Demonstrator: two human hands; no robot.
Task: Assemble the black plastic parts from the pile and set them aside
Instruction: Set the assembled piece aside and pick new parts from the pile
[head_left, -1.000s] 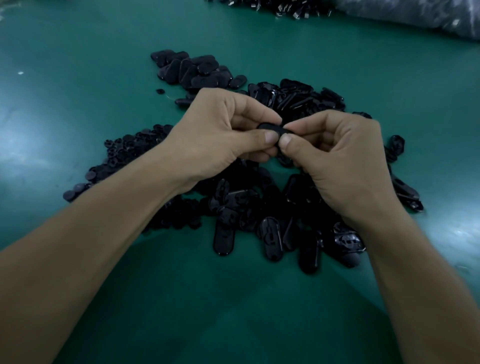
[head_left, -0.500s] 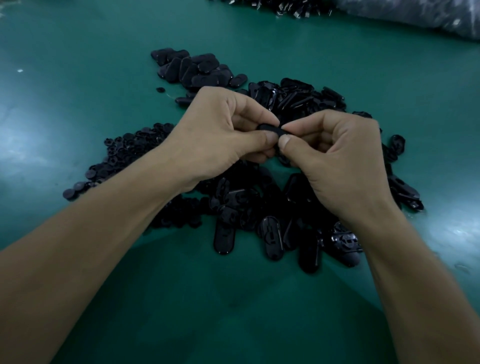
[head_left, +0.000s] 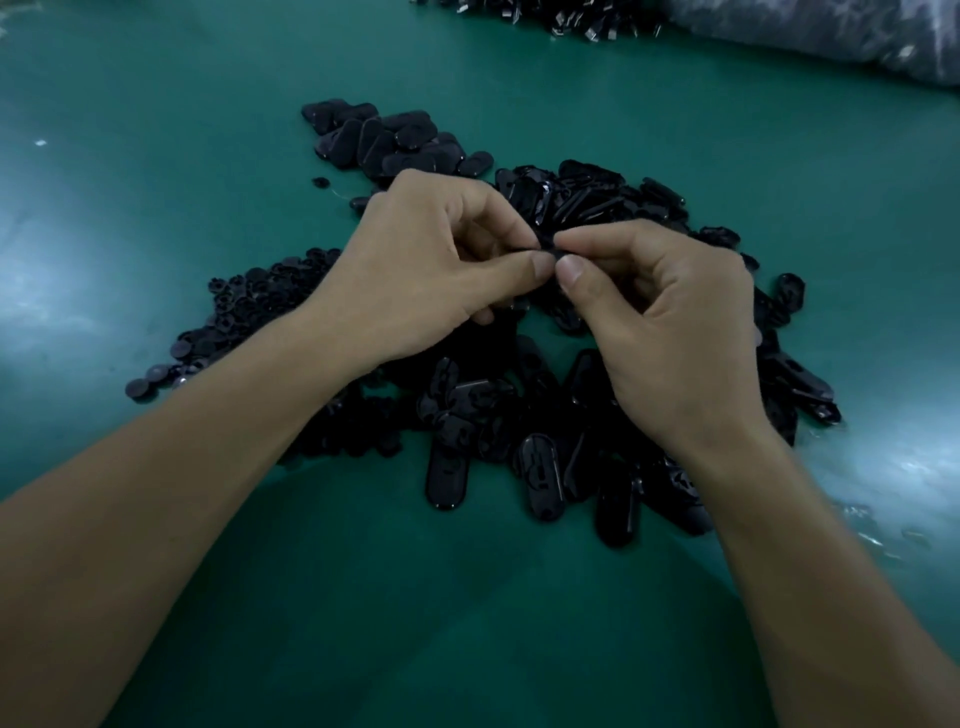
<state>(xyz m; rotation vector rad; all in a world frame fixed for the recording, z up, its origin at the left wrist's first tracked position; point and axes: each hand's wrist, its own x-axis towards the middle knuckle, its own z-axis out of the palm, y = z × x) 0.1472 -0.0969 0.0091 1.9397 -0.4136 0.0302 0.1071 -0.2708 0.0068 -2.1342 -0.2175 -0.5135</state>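
Above the middle of the pile, my left hand (head_left: 441, 270) and my right hand (head_left: 660, 322) meet fingertip to fingertip and pinch one small black plastic part (head_left: 549, 245) between thumbs and forefingers. Most of that part is hidden by my fingers. Beneath lies a pile of long oval black parts (head_left: 540, 467). A heap of small round black parts (head_left: 244, 317) spreads to the left. Behind my left hand sits a group of flat oval black pieces (head_left: 384, 137).
The green table mat (head_left: 467, 623) stretches toward me below the pile. At the far edge lies another scatter of black parts (head_left: 561, 15), and a grey plastic bag (head_left: 841, 36) fills the top right corner.
Both hands stay pinched on the small part; my fingertips have drawn closer over it, so less of it shows. The piles have not moved.
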